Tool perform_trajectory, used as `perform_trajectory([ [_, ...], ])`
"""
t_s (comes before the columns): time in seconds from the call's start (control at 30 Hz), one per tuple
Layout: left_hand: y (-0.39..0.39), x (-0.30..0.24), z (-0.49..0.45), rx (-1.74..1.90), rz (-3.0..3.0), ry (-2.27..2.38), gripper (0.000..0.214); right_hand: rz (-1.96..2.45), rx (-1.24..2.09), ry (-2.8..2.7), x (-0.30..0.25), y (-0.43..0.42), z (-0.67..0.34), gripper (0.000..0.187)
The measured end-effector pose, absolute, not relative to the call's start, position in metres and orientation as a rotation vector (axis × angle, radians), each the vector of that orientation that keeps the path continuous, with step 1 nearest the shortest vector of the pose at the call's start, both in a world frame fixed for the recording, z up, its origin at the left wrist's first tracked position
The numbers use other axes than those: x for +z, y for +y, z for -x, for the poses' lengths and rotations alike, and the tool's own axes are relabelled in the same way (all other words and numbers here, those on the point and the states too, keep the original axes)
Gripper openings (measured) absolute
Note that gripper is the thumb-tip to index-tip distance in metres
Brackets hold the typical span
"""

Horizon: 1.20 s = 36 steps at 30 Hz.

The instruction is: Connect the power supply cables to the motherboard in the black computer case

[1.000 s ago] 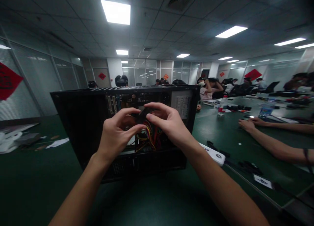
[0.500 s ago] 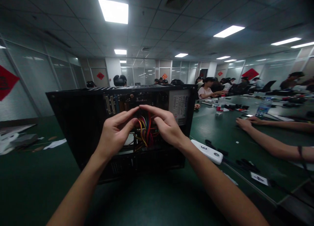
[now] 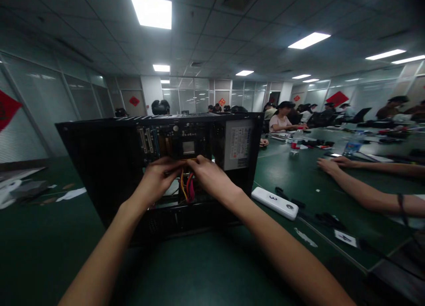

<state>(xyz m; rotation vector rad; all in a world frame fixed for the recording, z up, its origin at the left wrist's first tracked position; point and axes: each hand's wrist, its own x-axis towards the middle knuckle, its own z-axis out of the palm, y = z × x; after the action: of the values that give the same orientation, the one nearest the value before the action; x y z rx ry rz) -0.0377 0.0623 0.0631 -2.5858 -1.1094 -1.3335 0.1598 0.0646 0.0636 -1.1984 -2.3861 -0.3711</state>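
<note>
A rectangular black metal computer case (image 3: 99, 164) with its near side open stands on a dark green desk (image 3: 186, 270), from the middle of the view towards nine o'clock. Two bare hands reach in from five and seven o'clock and meet inside it. There, a bundle of thin yellow, red and magenta cables (image 3: 190, 189) hangs in the lower middle of the case, at six o'clock from the fingertips. The right hand (image 3: 212, 177) has its fingers curled closed on the upper part of the bundle. The left hand (image 3: 158, 180) is bent in beside it, fingertips blurred and close to the right's; I cannot tell what its grip holds, if anything.

At twelve o'clock from the hands, on the circuit board, is a pale square metal plate (image 3: 188, 147); at two o'clock, a silver-grey box-shaped power unit (image 3: 237, 144) with a printed label.

On the desk at four o'clock lie an oblong white plastic block marked 3 (image 3: 275, 203) and, farther out, a white card marked 4 (image 3: 345, 238). A co-worker's bare forearm (image 3: 361, 189) rests near three o'clock.
</note>
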Motion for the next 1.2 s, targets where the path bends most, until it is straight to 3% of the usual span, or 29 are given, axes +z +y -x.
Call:
perform_trajectory([
  [0.23, 0.103, 0.023, 0.054, -1.118, 2.402, -1.199, 0.027, 1.391, -0.341, -2.514, 0.035, 0.109, -0.164, 0.030],
  [0.43, 0.108, 0.033, 0.053, -0.751, 2.559, -1.342, 0.027, 1.235, -0.269, -2.521, 0.027, 0.118, -0.169, 0.023],
  [0.67, 0.078, 0.034, 0.074, -0.970, 2.501, -1.355, 0.032, 1.215, -0.084, -2.375, 0.027, 0.122, -0.169, 0.027],
  [1.2, 0.094, 0.027, 0.064, -0.915, 2.412, -1.372, 0.017, 1.228, 0.035, -2.292, 0.023, 0.128, -0.167, 0.029],
])
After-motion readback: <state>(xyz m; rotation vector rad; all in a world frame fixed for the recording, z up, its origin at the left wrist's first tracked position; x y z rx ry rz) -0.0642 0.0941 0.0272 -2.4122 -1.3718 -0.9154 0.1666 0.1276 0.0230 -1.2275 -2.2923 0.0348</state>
